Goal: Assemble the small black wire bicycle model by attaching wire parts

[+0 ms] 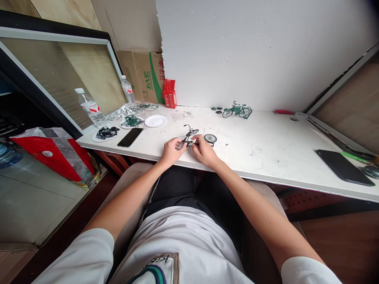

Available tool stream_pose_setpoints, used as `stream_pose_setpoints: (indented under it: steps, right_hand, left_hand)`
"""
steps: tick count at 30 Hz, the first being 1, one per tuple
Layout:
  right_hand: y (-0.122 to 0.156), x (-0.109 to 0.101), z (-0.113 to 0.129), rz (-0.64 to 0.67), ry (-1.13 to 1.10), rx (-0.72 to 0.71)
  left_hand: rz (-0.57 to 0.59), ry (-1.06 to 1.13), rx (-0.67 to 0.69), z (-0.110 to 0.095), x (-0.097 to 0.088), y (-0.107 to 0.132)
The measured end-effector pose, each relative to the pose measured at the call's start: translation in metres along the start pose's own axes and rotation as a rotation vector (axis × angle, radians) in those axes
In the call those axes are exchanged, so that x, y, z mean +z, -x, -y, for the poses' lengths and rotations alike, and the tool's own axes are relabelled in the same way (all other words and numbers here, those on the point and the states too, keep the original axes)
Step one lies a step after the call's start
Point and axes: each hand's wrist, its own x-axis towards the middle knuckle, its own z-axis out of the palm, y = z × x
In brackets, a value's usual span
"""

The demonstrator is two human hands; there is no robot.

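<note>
Near the front edge of the table, a small black model bicycle (188, 136) is between my hands, its handlebar and one spoked wheel pointing away from me. My left hand (173, 151) is closed, with thumb and fingers gripping its left end. From the other side, my right hand (205, 151) pinches at the bicycle's frame; any tiny part between those fingertips is too small to make out. A loose-looking spoked wheel (210, 138) shows just beyond my right knuckles; whether it joins the bicycle is hidden.
A finished-looking green model bicycle (237, 110) stands at the back. Left are plates with black parts (107, 133) and green parts (132, 121), a bare white plate (155, 121), a phone (130, 137) and bottles (92, 108). Another phone (345, 167) lies right.
</note>
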Motion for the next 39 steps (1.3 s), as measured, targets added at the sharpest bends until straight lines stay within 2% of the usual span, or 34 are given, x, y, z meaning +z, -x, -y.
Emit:
stream_pose_setpoints:
  steps: [16, 22, 30, 39]
  right_hand:
    - [-0.001, -0.004, 0.008, 0.054, -0.022, -0.011]
    - [0.000, -0.001, 0.005, 0.027, 0.044, 0.012]
    - [0.001, 0.002, -0.002, 0.010, 0.037, -0.034]
    - [0.001, -0.001, 0.003, 0.022, 0.007, -0.063]
  left_hand:
    - [-0.001, -0.011, -0.003, 0.000, 0.000, 0.000]
    - [0.004, -0.030, 0.024, -0.002, 0.000, 0.001]
    - [-0.002, -0.056, 0.047, -0.002, 0.000, 0.001]
    - [0.000, -0.044, 0.025, -0.002, 0.000, 0.001]
